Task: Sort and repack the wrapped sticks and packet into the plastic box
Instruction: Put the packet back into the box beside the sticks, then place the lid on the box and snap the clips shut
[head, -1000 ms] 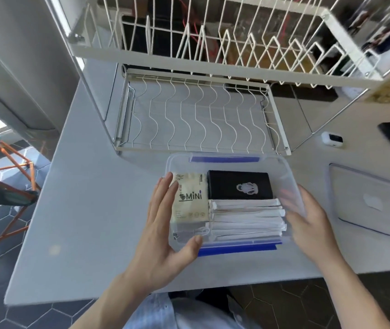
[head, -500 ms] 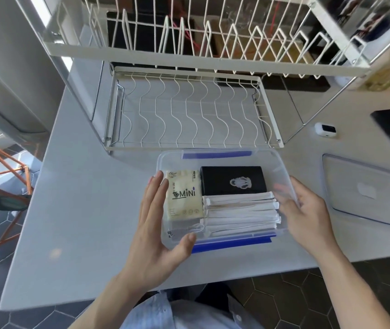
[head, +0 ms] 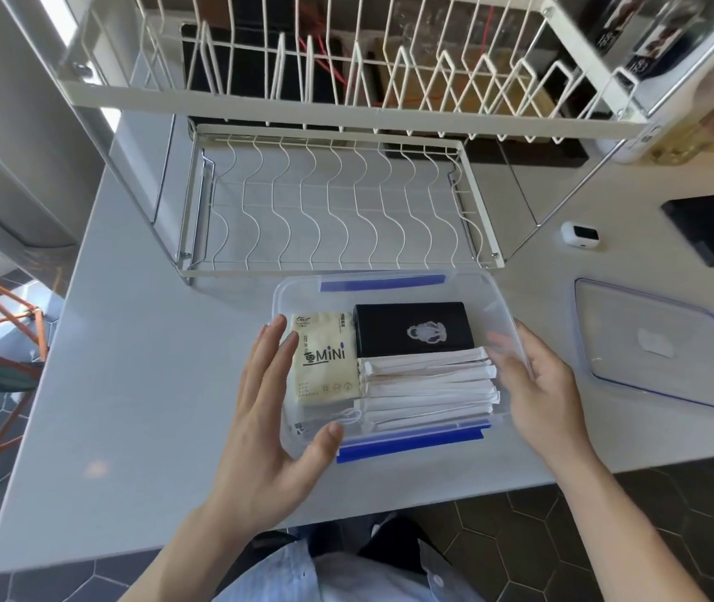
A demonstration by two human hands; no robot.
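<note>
Since earlier: both hands stay flanking the plastic box [head: 507, 306]; nothing inside has shifted.
Left hand [head: 268, 410]: fingers straight, slightly spread, against the left wall.
Right hand [head: 537, 384]: fingers relaxed on the right wall.
Contents: wrapped sticks [head: 429, 393] stacked inside, packet [head: 324, 362] beside them.
Risk: box sits near the counter edge; an uneven push could slide it off or scatter the stack.

The picture is bright. Daylight comes in from the upper left of the frame and makes a white glare there. The bench [head: 138, 384] looks pale and shiny, with soft shadows. Straight lines bend near the edges. The fingers of the right hand [head: 537, 384] look a little blurry.
</note>
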